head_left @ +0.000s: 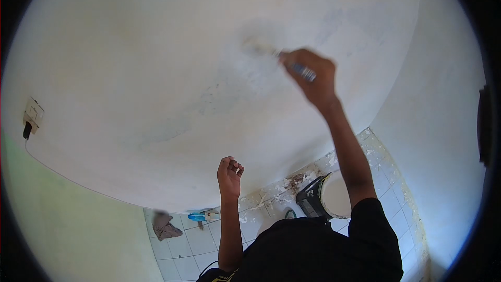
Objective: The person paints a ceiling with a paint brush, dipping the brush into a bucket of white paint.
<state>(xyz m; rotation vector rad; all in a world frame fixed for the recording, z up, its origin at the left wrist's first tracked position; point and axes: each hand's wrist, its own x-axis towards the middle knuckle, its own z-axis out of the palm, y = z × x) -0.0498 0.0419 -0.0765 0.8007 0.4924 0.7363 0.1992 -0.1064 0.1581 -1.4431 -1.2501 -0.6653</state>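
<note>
My right hand (313,75) is raised against the white wall (156,36), its fingers closed round the dark handle of a paintbrush (305,72). The brush's pale bristles, smeared by motion, are at the wall surface. Grey, patchy marks show on the wall below and to the right of the bristles. Lower down, my left hand (230,175) hangs in front of the wall with its fingers loosely curled and a little apart. Nothing is visible in it.
A black bucket (311,198) with a pale round top (335,196) stands on the tiled floor (201,243), near flaking paint at the wall's foot. A grey cloth (166,227) and a blue item (197,216) lie leftward. A cable runs from the wall socket (33,112).
</note>
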